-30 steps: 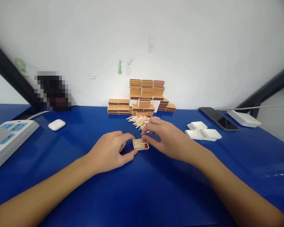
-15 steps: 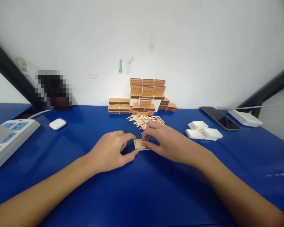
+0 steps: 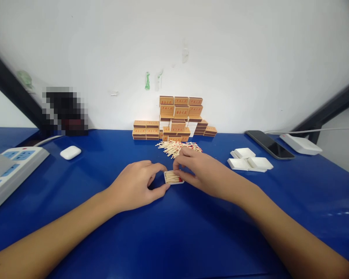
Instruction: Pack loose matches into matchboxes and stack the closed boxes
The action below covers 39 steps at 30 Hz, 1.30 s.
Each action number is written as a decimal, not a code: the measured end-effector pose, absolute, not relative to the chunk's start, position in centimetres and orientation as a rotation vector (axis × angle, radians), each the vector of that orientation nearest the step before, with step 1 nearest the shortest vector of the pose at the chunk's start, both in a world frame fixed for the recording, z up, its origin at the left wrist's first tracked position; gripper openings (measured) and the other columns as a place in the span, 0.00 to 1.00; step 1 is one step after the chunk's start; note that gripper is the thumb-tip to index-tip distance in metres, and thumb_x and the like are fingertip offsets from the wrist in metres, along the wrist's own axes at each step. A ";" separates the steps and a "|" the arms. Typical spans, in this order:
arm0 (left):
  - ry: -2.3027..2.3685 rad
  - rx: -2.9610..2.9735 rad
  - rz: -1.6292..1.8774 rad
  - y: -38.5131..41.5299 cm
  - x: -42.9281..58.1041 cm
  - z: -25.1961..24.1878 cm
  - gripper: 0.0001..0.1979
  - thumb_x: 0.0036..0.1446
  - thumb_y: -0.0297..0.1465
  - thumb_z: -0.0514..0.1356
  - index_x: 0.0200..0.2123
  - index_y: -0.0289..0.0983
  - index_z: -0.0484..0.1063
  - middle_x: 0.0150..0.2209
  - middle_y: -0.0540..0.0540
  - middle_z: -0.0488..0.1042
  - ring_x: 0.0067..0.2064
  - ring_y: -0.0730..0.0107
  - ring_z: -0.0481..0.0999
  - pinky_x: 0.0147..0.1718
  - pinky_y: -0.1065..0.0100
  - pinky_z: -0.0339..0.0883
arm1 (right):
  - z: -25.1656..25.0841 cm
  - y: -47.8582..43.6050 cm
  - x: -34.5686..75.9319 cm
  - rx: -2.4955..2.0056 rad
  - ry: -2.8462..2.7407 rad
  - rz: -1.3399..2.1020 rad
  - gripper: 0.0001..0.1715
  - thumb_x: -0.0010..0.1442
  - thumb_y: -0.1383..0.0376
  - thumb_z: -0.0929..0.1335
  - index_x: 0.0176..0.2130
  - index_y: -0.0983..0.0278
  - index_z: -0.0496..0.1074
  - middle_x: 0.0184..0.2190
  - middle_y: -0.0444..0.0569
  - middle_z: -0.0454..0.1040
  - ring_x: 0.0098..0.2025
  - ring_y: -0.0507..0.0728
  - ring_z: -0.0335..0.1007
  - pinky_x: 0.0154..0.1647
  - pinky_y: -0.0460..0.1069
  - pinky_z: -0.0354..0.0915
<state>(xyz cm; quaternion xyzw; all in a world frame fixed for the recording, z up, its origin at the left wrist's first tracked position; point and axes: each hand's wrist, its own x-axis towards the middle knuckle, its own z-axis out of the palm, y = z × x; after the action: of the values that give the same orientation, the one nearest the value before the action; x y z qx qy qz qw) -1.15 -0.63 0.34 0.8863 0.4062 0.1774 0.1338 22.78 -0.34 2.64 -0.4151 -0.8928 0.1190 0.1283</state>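
Note:
A small white matchbox tray [image 3: 172, 177] filled with red-tipped matches lies on the blue table [image 3: 168, 232] between my hands. My left hand [image 3: 135, 186] grips the tray's left end between thumb and forefinger. My right hand [image 3: 203, 170] has its fingers curled over the tray's right end and top, fingertips pinched at the matches. Just beyond the tray lies a loose pile of matches [image 3: 174, 148]. Behind that, stacked orange matchboxes [image 3: 177, 116] stand against the white wall.
Empty white trays [image 3: 248, 161] sit to the right, with a black phone [image 3: 269, 144] and a white adapter [image 3: 300, 143] farther right. A white earbud case [image 3: 70, 152] and a power strip [image 3: 8, 170] lie on the left.
My right hand slid slightly left and lower over the tray, then eased back so the red match heads show again. My left hand has stayed put.

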 end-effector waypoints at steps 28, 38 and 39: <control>1.163 2.594 0.530 -0.5 -1.1 0.2 0.12 0.64 0.41 0.63 0.45 0.40 0.78 0.25 0.53 0.68 0.29 0.69 0.69 0.29 0.67 0.57 | 2.5 -0.7 22.4 -1.140 -2.523 0.557 0.04 0.70 0.66 0.69 0.40 0.61 0.74 0.41 0.46 0.72 0.40 0.53 0.69 0.40 0.49 0.63; 1.165 2.597 0.548 -0.6 -1.2 0.1 0.13 0.64 0.41 0.63 0.45 0.40 0.78 0.25 0.54 0.68 0.29 0.69 0.69 0.29 0.67 0.58 | 2.1 -0.6 22.3 -1.146 -2.543 0.521 0.08 0.72 0.67 0.66 0.37 0.63 0.69 0.40 0.47 0.72 0.38 0.53 0.68 0.38 0.49 0.61; 1.162 2.604 0.545 -0.6 -1.2 0.1 0.12 0.64 0.41 0.63 0.45 0.40 0.78 0.25 0.53 0.68 0.29 0.69 0.69 0.29 0.67 0.58 | 2.1 -0.6 22.2 -1.145 -2.534 0.503 0.08 0.71 0.68 0.66 0.37 0.63 0.69 0.40 0.47 0.72 0.38 0.53 0.68 0.38 0.49 0.61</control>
<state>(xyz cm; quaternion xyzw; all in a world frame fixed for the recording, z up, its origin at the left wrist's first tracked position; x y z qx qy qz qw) -1.22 -0.64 0.14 0.8906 0.3974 0.1863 0.1192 22.24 -0.61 2.07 -0.4002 -0.8856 0.1757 0.1571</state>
